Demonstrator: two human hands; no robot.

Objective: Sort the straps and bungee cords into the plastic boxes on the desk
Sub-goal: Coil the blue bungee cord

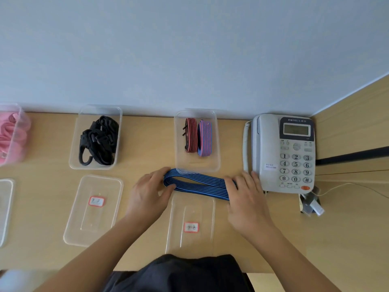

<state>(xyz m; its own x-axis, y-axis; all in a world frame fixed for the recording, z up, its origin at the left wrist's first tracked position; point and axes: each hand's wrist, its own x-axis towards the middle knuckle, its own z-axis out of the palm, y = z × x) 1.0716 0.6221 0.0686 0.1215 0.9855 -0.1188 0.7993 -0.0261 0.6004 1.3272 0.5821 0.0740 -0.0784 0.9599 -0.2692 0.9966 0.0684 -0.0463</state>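
A blue and black striped strap lies folded flat on the desk, just in front of a clear plastic box. That box holds a red striped strap and a blue-and-red striped strap, both folded. My left hand holds the strap's left fold between thumb and fingers. My right hand grips its right end. Another clear box to the left holds black bungee cords. A box at the far left holds pink straps.
Two clear lids with red-bordered labels lie on the desk, one at front left, one under my hands. Another lid is at the left edge. A grey desk telephone stands at the right by the wooden side panel.
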